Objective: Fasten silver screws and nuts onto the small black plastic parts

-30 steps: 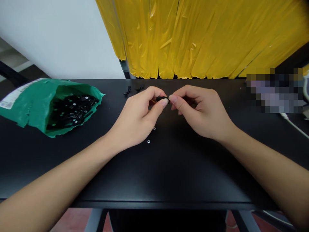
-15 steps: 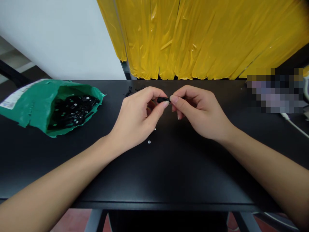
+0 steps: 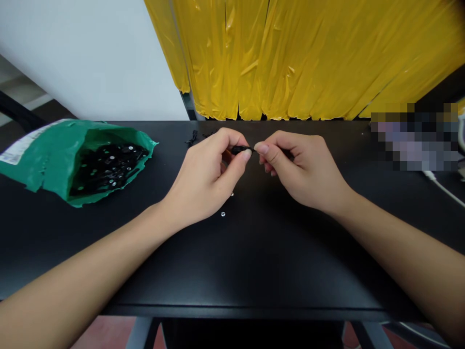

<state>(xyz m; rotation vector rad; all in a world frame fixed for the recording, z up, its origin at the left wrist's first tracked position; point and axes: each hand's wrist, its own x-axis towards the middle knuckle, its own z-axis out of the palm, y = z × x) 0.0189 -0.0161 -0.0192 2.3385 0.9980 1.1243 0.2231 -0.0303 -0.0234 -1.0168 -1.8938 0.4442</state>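
Observation:
Between the thumb and fingers of my left hand (image 3: 210, 179) is a small black part (image 3: 239, 150), its tip pointing right. My right hand (image 3: 303, 169) is pinched close to that tip; what its fingertips grip is too small to make out. Two small silvery rings lie on the black table below my left hand, one ring (image 3: 223, 214) in full view and the other ring (image 3: 232, 194) beside the hand's edge. Small black pieces (image 3: 192, 137) lie behind my left hand.
An open green bag (image 3: 54, 155) full of black parts with light round spots lies on the table (image 3: 254, 271) at the left. Yellow plastic sheeting (image 3: 290, 58) hangs behind the table. At the right are a blurred-out object (image 3: 417, 140) and a white cable (image 3: 448, 191).
The black part has turned slightly and shifted a little left in my left hand. My right fingertips have moved slightly left and up, still pinched near its tip.

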